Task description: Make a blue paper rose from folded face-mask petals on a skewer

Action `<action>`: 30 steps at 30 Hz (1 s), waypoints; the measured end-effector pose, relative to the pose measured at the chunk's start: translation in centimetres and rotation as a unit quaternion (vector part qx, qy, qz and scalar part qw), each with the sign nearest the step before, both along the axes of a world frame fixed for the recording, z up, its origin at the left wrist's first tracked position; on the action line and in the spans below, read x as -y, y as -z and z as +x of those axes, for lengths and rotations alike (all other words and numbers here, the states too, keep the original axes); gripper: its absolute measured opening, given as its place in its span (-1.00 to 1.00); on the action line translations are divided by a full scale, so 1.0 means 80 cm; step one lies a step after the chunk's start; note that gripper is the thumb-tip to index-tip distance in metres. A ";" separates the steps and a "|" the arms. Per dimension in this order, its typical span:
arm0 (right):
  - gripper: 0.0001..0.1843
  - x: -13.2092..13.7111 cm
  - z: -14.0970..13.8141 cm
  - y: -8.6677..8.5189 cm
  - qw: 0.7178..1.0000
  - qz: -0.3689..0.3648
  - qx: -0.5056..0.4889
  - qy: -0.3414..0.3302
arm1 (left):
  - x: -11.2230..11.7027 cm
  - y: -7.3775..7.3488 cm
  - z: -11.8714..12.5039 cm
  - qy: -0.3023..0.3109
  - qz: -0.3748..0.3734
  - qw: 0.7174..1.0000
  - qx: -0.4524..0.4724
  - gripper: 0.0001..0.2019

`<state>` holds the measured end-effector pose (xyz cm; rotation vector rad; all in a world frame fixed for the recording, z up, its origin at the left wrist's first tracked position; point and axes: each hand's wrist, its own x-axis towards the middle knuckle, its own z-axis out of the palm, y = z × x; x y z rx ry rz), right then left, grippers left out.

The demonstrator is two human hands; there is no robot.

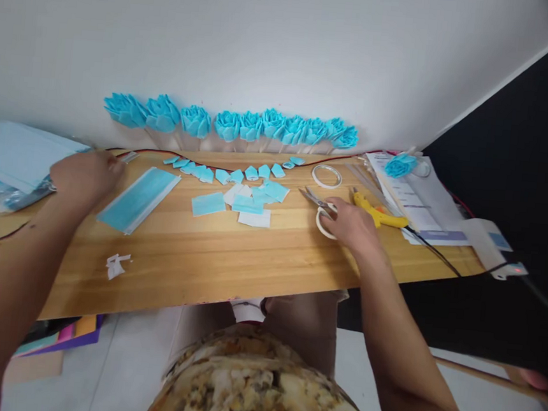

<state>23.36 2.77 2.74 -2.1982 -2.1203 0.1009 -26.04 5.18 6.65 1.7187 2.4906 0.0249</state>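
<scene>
My right hand [351,225] has its fingers at the white handles of a pair of scissors [320,201], whose blades point left and lie slightly apart over the table. At the left, my left hand [87,179] is closed with bent fingers beside a small pale strip [128,156]; whatever its fingertips hold is hidden. Just right of that hand lies a flat blue face mask [139,200]. Cut blue and white rectangles [209,204] sit mid-table, and a curved row of small blue petal-shaped pieces [222,176] runs behind them.
Several blue fabric flowers [196,122] on stems lean against the wall. A yellow glue gun [378,216], a tape roll [327,176] and papers [422,206] with one flower [401,165] are at right. Stacked masks [19,151] lie far left; white scraps [116,266] are near the front edge.
</scene>
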 end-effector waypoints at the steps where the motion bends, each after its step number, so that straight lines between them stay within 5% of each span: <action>1: -0.46 -0.001 0.003 -0.002 1.000 -0.020 0.008 -0.003 | 0.006 -0.006 0.015 -0.014 0.005 0.999 -0.047 -0.28; 6: -0.41 -0.020 0.010 -0.021 1.000 -0.017 -0.010 -0.010 | 0.050 -0.019 0.116 0.114 0.045 0.992 -0.041 -0.46; 10: -0.51 -0.051 -0.009 -0.028 0.997 0.023 -0.037 -0.057 | 0.073 -0.003 0.193 0.244 0.034 0.968 0.045 -0.56; 14: -0.53 -0.098 -0.030 -0.020 0.994 0.073 -0.032 -0.079 | 0.071 0.014 0.239 0.322 -0.025 0.944 0.062 -0.57; 21: -0.62 -0.165 -0.048 0.012 0.986 0.109 -0.063 -0.110 | 0.065 0.035 0.241 0.344 -0.063 0.929 0.117 -0.64; 30: -0.73 -0.191 -0.056 0.028 0.985 0.109 0.001 -0.135 | 0.065 0.054 0.227 0.446 -0.050 0.872 0.193 -0.70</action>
